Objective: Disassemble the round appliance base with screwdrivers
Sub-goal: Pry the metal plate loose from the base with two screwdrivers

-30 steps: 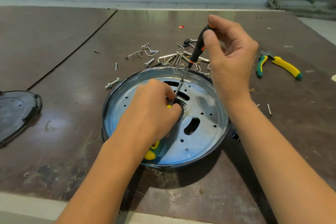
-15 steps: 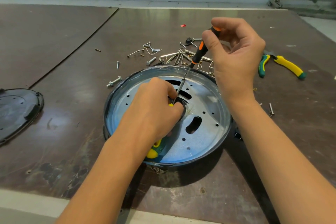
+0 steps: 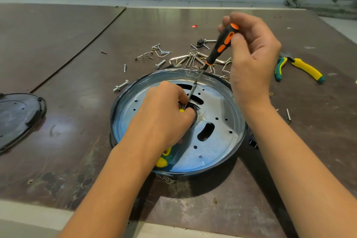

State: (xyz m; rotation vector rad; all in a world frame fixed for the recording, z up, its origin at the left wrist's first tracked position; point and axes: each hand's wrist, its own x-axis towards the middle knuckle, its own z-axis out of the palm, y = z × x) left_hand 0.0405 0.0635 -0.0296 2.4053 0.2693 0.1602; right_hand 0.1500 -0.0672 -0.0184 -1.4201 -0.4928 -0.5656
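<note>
Right hand [image 3: 251, 60] pinched screwdriver [image 3: 222, 44] handle, tip down in hub of round base [image 3: 218, 141] sitting on bench [image 3: 77, 141]. Left hand [image 3: 164, 114] gripped yellow-green tool [image 3: 164, 157] at same spot. Shaft tilted, so guessing tip could slip out, jab left hand.

pliers [image 3: 305, 67]: right | loose screws [image 3: 190, 60]: centre | black cover [image 3: 19, 118]: left edge

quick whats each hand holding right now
Left hand: closed around a yellow-green handled tool, at the middle of the round base.
Right hand: pinching the black-orange screwdriver by its handle.
</note>
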